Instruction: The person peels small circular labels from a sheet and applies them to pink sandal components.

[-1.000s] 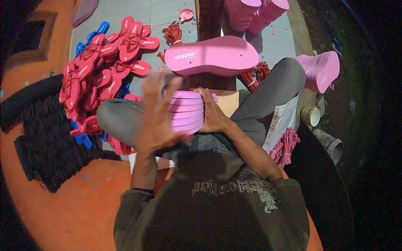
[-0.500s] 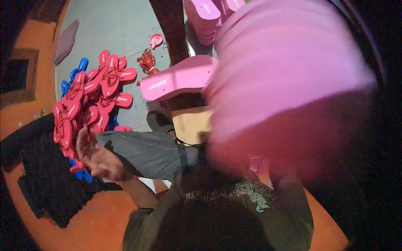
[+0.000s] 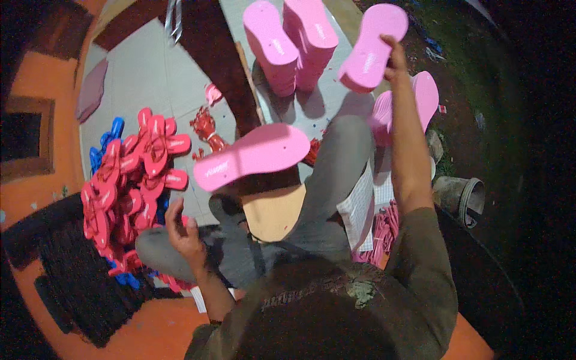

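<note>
Out at the upper right, my right hand (image 3: 394, 59) grips a pink flip-flop sole (image 3: 371, 45) by its right edge, with the thumb on its upper face. I cannot tell whether more than one sole is in that grip. My left hand (image 3: 186, 235) is raised over my left thigh, fingers apart and nothing in it. Between my legs another pink sole (image 3: 255, 157), without straps, lies across a dark wooden beam. A beige rounded board (image 3: 273, 213) sits just nearer to me.
Tall stacks of pink soles (image 3: 279, 66) stand beyond the beam. Finished red flip-flops (image 3: 129, 180) are heaped at left, with blue ones (image 3: 108, 141) behind. Red straps (image 3: 207, 129) lie on the tiles; pink straps (image 3: 384, 231) and a bucket (image 3: 462, 201) are at right.
The large pink mass close before me has gone from there; my right hand now holds a pink sole farther out at the upper right. My left hand has shifted slightly rightward.
</note>
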Demonstrator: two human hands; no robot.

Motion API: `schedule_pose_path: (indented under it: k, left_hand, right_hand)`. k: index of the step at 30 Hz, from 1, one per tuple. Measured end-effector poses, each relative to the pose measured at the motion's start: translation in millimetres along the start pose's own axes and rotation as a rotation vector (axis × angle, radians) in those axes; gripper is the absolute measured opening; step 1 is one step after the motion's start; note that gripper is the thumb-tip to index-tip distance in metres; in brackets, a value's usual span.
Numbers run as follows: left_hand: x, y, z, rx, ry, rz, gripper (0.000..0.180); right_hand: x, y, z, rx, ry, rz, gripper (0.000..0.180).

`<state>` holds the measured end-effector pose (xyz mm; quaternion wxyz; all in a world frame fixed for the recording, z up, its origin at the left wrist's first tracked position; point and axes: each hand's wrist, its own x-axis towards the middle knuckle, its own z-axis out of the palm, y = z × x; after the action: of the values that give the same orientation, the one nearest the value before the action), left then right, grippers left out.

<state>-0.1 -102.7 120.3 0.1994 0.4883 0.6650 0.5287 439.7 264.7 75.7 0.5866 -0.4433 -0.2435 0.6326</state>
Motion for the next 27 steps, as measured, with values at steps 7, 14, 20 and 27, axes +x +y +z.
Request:
schedule_pose_path:
  k: [7,14,20,27]
  left_hand:
    - [-7.4,11.3,5.5,0.157,-0.047,-0.138,0.041]
    - [-3.5,12.0,22.2,0.255,-0.183,-0.096,0.046]
    - [-2.0,19.3,28.8,0.315,-0.262,-0.093,0.043]
    - [-0.6,21.5,34.1,0.307,-0.262,-0.098,0.038]
  right_hand:
    - [49.8,89.2,-72.3,-0.070,0.134,0.263,0.045]
    - [32.2,148.1,-117.2,-0.014,0.234,0.423,0.048]
    - [25.0,169.7,-142.9,0.010,0.259,0.393,0.048]
    - [22.4,179.6,-148.1,0.095,0.386,0.298,0.041]
